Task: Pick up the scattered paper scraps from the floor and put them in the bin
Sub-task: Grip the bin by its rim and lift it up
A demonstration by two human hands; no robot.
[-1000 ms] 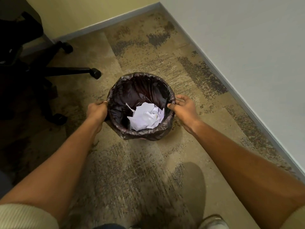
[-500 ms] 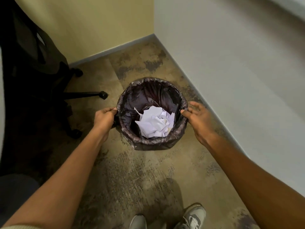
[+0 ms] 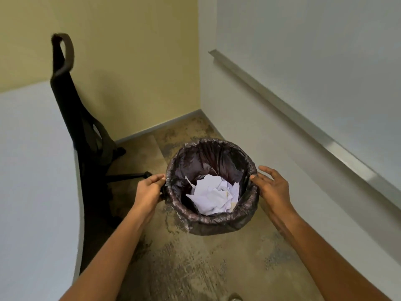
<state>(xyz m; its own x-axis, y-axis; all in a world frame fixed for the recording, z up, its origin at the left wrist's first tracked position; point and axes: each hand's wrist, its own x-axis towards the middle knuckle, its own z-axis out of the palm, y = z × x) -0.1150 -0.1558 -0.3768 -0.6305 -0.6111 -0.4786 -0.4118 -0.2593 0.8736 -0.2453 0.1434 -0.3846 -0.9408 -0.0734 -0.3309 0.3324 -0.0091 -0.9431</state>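
Note:
A round bin (image 3: 221,224) lined with a dark plastic bag is held between both hands above the carpet. Crumpled white paper scraps (image 3: 213,195) lie in a heap inside it. My left hand (image 3: 148,190) grips the bin's left rim with the fingers curled over the bag's edge. My right hand (image 3: 272,189) presses against the right rim, thumb on the edge and fingers spread outward. No loose scraps show on the visible floor.
A black office chair (image 3: 86,131) stands at the left, its wheeled base reaching toward the bin. A white desk top (image 3: 32,192) fills the left side. A yellow wall and a white wall with a metal rail (image 3: 303,118) meet in the corner behind.
The bin has risen off the carpet between both hands, and my view has lifted, bringing the chair back, the desk and more of the walls into sight.

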